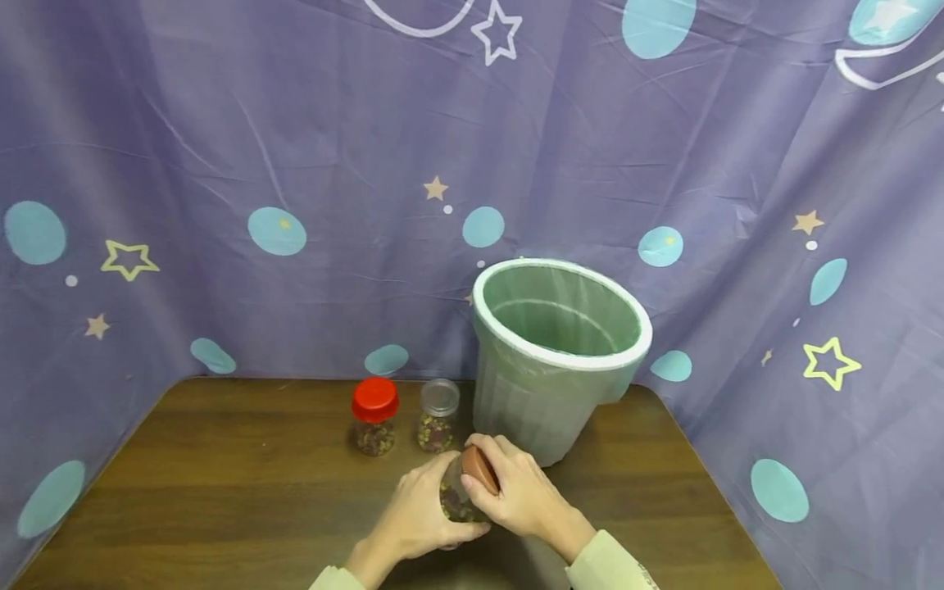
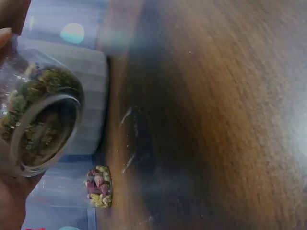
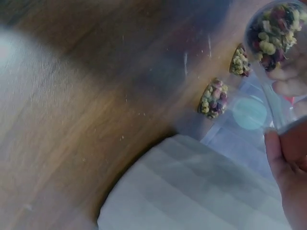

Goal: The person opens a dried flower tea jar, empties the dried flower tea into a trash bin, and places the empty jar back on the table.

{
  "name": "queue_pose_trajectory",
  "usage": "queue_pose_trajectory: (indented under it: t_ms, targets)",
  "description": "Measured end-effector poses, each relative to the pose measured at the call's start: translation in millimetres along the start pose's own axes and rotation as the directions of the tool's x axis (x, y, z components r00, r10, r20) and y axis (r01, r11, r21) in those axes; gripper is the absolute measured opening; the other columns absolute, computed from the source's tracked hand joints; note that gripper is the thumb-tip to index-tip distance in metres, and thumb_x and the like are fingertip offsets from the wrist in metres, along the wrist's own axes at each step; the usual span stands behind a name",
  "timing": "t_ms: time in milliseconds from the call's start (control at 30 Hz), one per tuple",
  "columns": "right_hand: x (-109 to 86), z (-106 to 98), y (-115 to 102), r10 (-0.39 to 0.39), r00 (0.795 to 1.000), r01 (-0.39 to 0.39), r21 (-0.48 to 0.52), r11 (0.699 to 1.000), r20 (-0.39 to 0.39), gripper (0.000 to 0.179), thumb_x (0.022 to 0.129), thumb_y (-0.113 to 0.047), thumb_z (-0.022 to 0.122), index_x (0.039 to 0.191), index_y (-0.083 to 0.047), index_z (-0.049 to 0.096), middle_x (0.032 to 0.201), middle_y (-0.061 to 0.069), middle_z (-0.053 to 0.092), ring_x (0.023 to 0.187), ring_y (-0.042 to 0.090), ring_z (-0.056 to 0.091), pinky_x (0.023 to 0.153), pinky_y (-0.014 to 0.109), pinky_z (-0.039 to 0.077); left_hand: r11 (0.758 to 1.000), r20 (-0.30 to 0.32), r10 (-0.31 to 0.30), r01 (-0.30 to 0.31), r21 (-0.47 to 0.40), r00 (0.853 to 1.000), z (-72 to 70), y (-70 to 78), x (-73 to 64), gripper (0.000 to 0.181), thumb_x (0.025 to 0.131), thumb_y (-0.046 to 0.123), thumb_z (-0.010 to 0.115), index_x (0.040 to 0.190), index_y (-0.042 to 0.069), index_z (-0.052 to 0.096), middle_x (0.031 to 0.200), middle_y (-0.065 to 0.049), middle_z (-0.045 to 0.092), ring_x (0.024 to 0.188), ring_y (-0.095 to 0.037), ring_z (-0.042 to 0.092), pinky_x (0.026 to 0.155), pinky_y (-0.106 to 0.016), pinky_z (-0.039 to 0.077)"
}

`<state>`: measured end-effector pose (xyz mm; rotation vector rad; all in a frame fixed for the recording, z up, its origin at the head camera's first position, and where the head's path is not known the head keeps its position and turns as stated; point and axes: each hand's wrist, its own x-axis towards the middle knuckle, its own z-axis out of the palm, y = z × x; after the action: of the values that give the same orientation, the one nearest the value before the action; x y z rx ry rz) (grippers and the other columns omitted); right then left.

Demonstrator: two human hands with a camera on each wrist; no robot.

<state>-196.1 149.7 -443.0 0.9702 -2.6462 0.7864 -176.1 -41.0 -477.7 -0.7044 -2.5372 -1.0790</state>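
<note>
Above the table, my left hand grips a clear jar of dried flowers around its body. The jar is tilted; its round base faces the left wrist camera, with the mix of green, yellow and dark red pieces visible through the wall. My right hand grips the brown lid at the jar's top, fingers on the far side and thumb on the near side. In the right wrist view the lid sits right at the jar's mouth, partly covered by the right hand.
Behind the hands stand a red-lidded jar and a clear-lidded jar, both holding dried flowers. A large grey-green bucket with a white rim is close by on the right. A purple patterned curtain hangs behind the wooden table.
</note>
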Motion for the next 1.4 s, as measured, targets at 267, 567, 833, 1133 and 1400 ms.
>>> queue_pose_trajectory:
  t_ms: [267,567,833,1133,1400]
  targets:
    - [-1.4,-14,-3,0.103,0.974,-0.13,0.127,0.983,0.202,0.054,0.096,-0.05,0.053,0.144,-0.03,0.039,0.12,0.002,0.056,0.088,0.009,0.057,0.063,0.021,0.048,0.995,0.058,-0.093,0.092,0.029,0.994,-3.3,0.0,0.3,0.088,0.063,0.064,0.082,0.132,0.018,0.054,0.12,0.005,0.067,0.103,-0.016,0.067,0.082,-0.036,0.056]
    - [-3.8,-13,-9,0.262,0.944,-0.294,0.149,0.944,0.199,0.061,0.098,-0.055,0.047,0.145,-0.017,0.039,0.131,0.01,0.058,0.11,0.027,0.064,0.082,0.038,0.057,0.986,0.05,-0.157,0.154,0.063,0.986,1.5,-0.5,-9.1,0.09,0.062,0.06,0.084,0.132,0.013,0.053,0.126,-0.009,0.064,0.111,-0.031,0.062,0.082,-0.054,0.054]
    - [8.2,-24,-14,0.423,0.897,-0.427,0.009,0.904,0.127,0.074,0.097,-0.066,0.037,0.116,0.0,0.064,0.096,0.016,0.074,0.078,0.03,0.072,0.064,0.038,0.057,0.981,-0.089,-0.12,0.132,0.145,0.989,6.4,2.9,-5.5,0.093,0.058,0.061,0.086,0.132,0.014,0.054,0.125,-0.004,0.065,0.114,-0.03,0.062,0.085,-0.051,0.056]
    - [13.7,-22,-23,0.489,0.863,-0.491,-0.017,0.871,0.123,0.084,0.091,-0.074,0.04,0.109,0.003,0.066,0.067,0.002,0.063,0.055,0.015,0.06,0.05,0.031,0.048,0.976,-0.102,-0.08,0.099,0.196,0.992,7.3,5.6,-2.5,0.092,0.056,0.059,0.087,0.13,0.013,0.055,0.121,-0.003,0.067,0.111,-0.026,0.062,0.085,-0.047,0.056]
    - [9.2,-19,-24,0.352,0.915,-0.363,0.026,0.931,0.195,0.077,0.097,-0.063,0.04,0.112,0.01,0.059,0.056,-0.005,0.054,0.039,0.002,0.049,0.038,0.017,0.041,0.973,-0.113,-0.07,0.093,0.211,0.991,6.5,3.5,-5.1,0.092,0.053,0.057,0.089,0.129,0.013,0.058,0.123,-0.002,0.067,0.109,-0.022,0.063,0.085,-0.044,0.056]
